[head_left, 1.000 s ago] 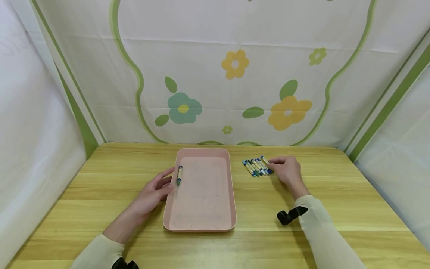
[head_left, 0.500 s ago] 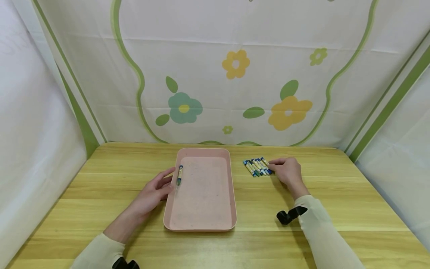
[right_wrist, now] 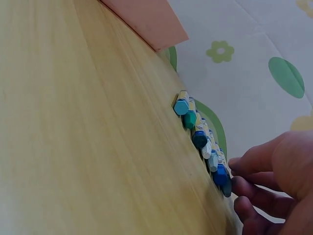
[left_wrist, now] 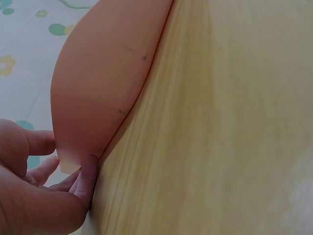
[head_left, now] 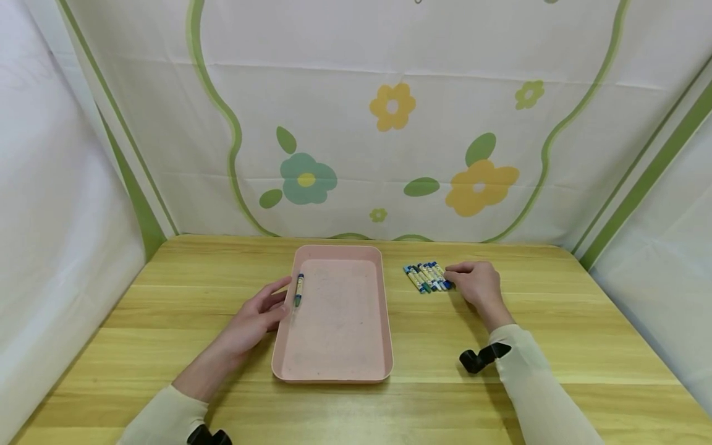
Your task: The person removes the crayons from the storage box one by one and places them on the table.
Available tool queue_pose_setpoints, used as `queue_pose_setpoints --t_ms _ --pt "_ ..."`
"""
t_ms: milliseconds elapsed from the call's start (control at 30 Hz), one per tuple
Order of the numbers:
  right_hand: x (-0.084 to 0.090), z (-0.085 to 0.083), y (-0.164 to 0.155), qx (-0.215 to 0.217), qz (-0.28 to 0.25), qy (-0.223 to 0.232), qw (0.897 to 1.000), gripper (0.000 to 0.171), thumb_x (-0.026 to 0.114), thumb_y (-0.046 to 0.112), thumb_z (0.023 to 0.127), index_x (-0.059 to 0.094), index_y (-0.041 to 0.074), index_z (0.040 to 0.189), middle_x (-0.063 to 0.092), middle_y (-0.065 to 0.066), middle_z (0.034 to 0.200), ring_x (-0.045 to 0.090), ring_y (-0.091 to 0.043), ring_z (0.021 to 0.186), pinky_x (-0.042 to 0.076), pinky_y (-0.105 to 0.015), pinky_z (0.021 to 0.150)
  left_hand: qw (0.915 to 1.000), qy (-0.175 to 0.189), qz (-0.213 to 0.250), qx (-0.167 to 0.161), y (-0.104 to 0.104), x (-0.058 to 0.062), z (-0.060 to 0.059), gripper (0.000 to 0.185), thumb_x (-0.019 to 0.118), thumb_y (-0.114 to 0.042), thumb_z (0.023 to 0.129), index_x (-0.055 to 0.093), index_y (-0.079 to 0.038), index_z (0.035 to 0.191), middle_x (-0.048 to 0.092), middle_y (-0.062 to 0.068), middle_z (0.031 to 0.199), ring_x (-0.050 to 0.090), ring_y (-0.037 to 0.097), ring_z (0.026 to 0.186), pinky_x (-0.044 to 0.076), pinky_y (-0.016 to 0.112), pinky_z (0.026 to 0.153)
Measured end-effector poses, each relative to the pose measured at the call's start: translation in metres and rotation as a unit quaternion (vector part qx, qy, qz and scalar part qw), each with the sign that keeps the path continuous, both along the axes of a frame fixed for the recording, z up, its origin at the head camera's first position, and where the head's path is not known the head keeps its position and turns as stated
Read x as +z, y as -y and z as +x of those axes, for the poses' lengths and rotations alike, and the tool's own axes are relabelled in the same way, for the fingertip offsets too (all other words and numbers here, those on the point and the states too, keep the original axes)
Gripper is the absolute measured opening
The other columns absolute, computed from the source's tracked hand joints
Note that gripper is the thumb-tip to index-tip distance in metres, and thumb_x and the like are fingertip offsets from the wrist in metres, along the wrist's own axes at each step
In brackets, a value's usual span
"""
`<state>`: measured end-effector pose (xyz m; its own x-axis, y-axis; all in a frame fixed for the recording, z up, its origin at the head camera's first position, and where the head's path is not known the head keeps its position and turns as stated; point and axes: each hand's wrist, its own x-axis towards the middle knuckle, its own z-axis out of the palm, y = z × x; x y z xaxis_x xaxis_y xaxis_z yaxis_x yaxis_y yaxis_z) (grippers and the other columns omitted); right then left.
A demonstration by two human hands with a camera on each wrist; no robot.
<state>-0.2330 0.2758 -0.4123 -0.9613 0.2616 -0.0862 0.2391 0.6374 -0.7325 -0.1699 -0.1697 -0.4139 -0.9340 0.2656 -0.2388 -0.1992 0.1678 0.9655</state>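
Note:
My left hand (head_left: 253, 318) holds the left side of a shallow pink tray (head_left: 387, 334), with the thumb at the rim and other fingers against the outer wall (left_wrist: 105, 73). One green-tipped crayon (head_left: 299, 289) with a yellow wrapper lies inside along that wall. To the right of the tray, several crayons (head_left: 414, 279) lie side by side in a slanted row. My right hand (head_left: 477, 284) pinches the rightmost crayon (right_wrist: 226, 187), which sits against the row. Its far side is partly hidden by the fingertips. Blue, white and green tips face the right wrist camera.
The wooden table (head_left: 473, 414) carries the tray and crayons. A white cloth backdrop (head_left: 334, 62) with printed flowers rises behind its back edge. White cloth sides (head_left: 61, 216) stand to the left and right. Black straps (head_left: 484, 357) cross both sleeves.
The rightmost crayon has shifted slightly toward me, so its far end is more level with the row. My left hand and the tray have not visibly moved.

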Motion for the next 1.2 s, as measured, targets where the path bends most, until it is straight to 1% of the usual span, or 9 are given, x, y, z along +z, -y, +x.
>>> queue_pose_setpoints --t_ms 167,300,400,500,633,767,967,1067,1200 --pt "0.003 -0.001 0.000 0.006 -0.016 -0.006 1.000 0.035 0.074 0.034 0.098 0.079 0.012 0.126 0.072 -0.017 0.137 0.062 -0.037 0.133 0.052 -0.051 0.106 1.0000 -0.002 0.001 0.001 0.000 0.000 -0.001 0.061 0.052 -0.015 0.111 0.030 -0.020 0.168 0.033 0.020 0.172 0.040 0.037 0.155 0.049 0.030 0.106" --pt "0.007 0.000 0.002 0.018 -0.027 -0.008 0.999 0.038 0.073 0.038 0.100 0.078 0.014 0.128 0.074 -0.014 0.135 0.067 -0.033 0.122 0.056 -0.040 0.093 1.0000 -0.003 0.001 0.001 0.000 -0.001 -0.001 0.061 0.052 -0.015 0.111 0.030 -0.020 0.168 0.033 0.020 0.172 0.040 0.037 0.155 0.049 0.031 0.106" --pt "0.012 0.000 0.006 0.030 -0.039 -0.017 0.999 0.038 0.072 0.038 0.100 0.077 0.014 0.129 0.074 -0.014 0.133 0.069 -0.029 0.115 0.055 -0.032 0.086 1.0000 -0.003 0.002 0.000 0.000 -0.001 -0.001 0.061 0.053 -0.015 0.111 0.030 -0.020 0.168 0.033 0.020 0.172 0.040 0.037 0.155 0.049 0.032 0.107" --pt "0.017 -0.003 0.012 0.037 -0.042 -0.036 0.998 0.039 0.073 0.039 0.100 0.078 0.013 0.128 0.075 -0.013 0.129 0.068 -0.025 0.111 0.053 -0.029 0.083 1.0000 -0.004 0.004 -0.001 0.000 -0.001 0.000 0.061 0.053 -0.015 0.111 0.030 -0.020 0.168 0.033 0.020 0.172 0.039 0.037 0.156 0.048 0.033 0.109" --pt "0.023 -0.007 0.020 0.047 -0.037 -0.063 0.996 0.040 0.073 0.043 0.099 0.079 0.013 0.126 0.078 -0.012 0.124 0.068 -0.024 0.108 0.051 -0.029 0.083 1.0000 -0.004 0.003 -0.001 0.000 -0.001 -0.001 0.061 0.053 -0.016 0.111 0.031 -0.021 0.168 0.033 0.020 0.172 0.039 0.037 0.156 0.048 0.034 0.110" --pt "0.029 -0.011 0.027 0.060 -0.049 -0.082 0.994 0.040 0.075 0.044 0.098 0.080 0.014 0.125 0.078 -0.012 0.121 0.069 -0.026 0.107 0.053 -0.029 0.081 1.0000 -0.004 0.001 0.000 0.000 -0.001 -0.001 0.061 0.053 -0.016 0.111 0.031 -0.021 0.168 0.033 0.020 0.172 0.040 0.037 0.155 0.048 0.034 0.110" --pt "0.037 -0.013 0.038 0.075 -0.078 -0.087 0.990 0.041 0.076 0.041 0.098 0.079 0.011 0.126 0.076 -0.013 0.124 0.069 -0.032 0.109 0.054 -0.028 0.077 1.0000 -0.007 0.002 0.001 0.000 -0.001 -0.001 0.061 0.053 -0.016 0.111 0.030 -0.019 0.168 0.033 0.020 0.172 0.040 0.037 0.155 0.048 0.030 0.108" --pt "0.041 -0.014 0.045 0.081 -0.086 -0.090 0.989 0.039 0.076 0.040 0.098 0.079 0.012 0.126 0.076 -0.013 0.123 0.069 -0.030 0.109 0.054 -0.028 0.078 1.0000 -0.006 0.002 0.001 0.000 -0.001 -0.001 0.061 0.053 -0.016 0.111 0.030 -0.020 0.168 0.033 0.020 0.172 0.040 0.037 0.155 0.048 0.029 0.106" --pt "0.046 -0.017 0.055 0.087 -0.088 -0.096 0.988 0.035 0.076 0.038 0.099 0.080 0.014 0.124 0.076 -0.012 0.121 0.069 -0.030 0.109 0.053 -0.030 0.079 1.0000 -0.006 0.000 -0.001 0.001 -0.002 -0.001 0.061 0.053 -0.016 0.111 0.030 -0.020 0.168 0.033 0.020 0.172 0.039 0.037 0.155 0.048 0.029 0.107"
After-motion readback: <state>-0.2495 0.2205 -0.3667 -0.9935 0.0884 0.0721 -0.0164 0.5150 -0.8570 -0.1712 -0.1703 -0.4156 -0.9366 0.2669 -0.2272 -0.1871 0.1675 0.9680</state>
